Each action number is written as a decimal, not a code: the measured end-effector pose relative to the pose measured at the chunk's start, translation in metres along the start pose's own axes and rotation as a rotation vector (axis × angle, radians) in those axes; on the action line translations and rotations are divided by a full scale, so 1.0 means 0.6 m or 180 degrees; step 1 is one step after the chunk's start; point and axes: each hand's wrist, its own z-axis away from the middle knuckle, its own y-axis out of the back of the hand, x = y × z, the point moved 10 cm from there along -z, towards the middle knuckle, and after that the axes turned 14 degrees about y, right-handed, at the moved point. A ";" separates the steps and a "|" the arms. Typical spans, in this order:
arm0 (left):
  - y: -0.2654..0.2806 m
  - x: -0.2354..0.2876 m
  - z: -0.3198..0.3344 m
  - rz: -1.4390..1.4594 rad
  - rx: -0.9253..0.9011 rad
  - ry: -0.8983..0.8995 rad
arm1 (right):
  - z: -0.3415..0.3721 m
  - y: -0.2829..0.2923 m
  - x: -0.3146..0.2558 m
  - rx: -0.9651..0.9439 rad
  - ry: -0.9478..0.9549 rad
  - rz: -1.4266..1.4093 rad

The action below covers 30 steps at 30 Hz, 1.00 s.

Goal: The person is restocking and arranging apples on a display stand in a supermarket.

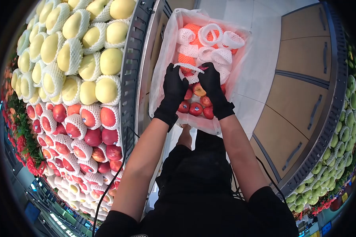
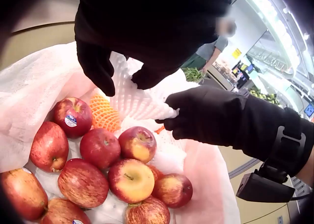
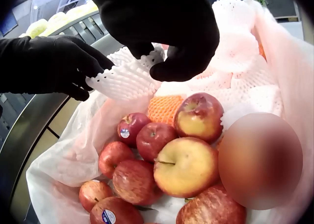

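Note:
Both hands wear black gloves and hold a white foam fruit net (image 1: 190, 68) stretched between them over a lined box. My left hand (image 1: 175, 85) pinches one side of the net, thumb and fingers visible around it in the left wrist view. The opposite edge is gripped by the fingertips of my right hand (image 2: 203, 113). In the right wrist view the net (image 3: 126, 80) hangs flattened and slanted, its mesh showing. Below lie several loose red and yellow apples (image 3: 186, 166), some with stickers. An orange foam net (image 2: 104, 113) is just under the held one.
Other white foam nets (image 1: 209, 35) fill the far half of the box, whose pale liner (image 1: 162, 67) rises around the fruit. To the left is a display of netted yellow fruit (image 1: 69, 59) and red apples (image 1: 93, 136). Cabinets (image 1: 292, 98) stand to the right.

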 end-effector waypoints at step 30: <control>0.004 -0.013 -0.003 -0.0080 -0.0229 0.0340 | 0.069 0.002 -0.047 -0.0725 -0.1377 -0.3505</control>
